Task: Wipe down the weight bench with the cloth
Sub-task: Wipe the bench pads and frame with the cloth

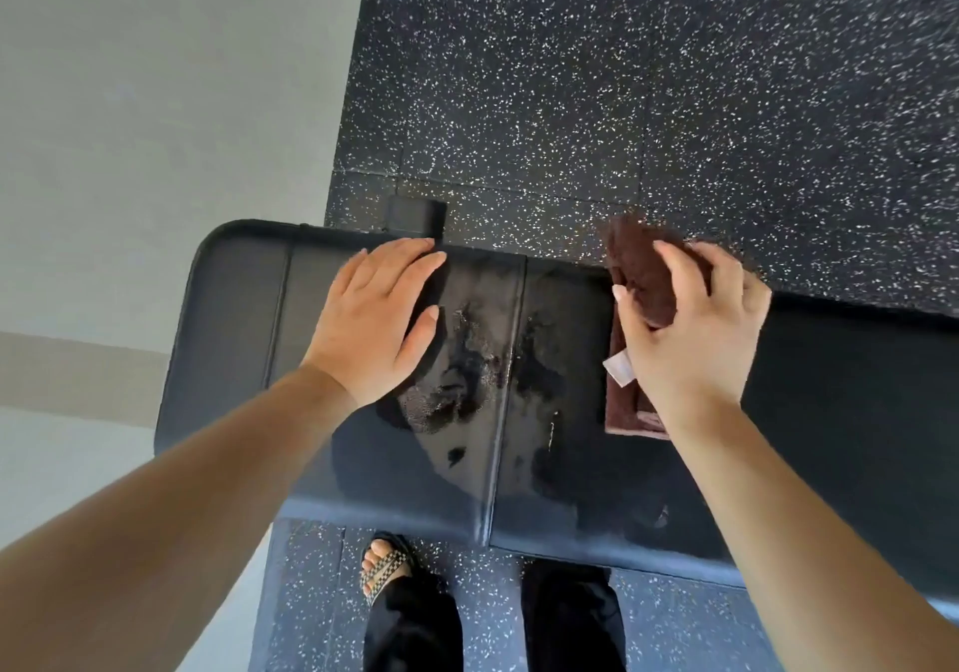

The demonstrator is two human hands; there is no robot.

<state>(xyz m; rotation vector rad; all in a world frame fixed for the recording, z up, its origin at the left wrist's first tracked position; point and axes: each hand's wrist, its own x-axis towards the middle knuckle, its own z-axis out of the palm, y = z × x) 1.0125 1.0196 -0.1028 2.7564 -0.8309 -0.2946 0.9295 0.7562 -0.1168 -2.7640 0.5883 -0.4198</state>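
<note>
The black padded weight bench (238, 318) lies across the view from left to right, with a seam down its middle and wet smears on both sides of that seam. My left hand (376, 321) rests flat on the pad left of the wet patch, fingers straight. My right hand (693, 329) grips a folded brown cloth (643, 277) at the bench's far edge, right of the seam. The cloth hangs down under the hand onto the pad, and a white label sticks out near my thumb.
Black speckled rubber flooring (648, 74) surrounds the bench. A pale wall or floor area (155, 100) fills the left side. A black bench foot (415, 214) shows behind the pad. My legs and a sandalled foot (384, 567) stand at the near edge.
</note>
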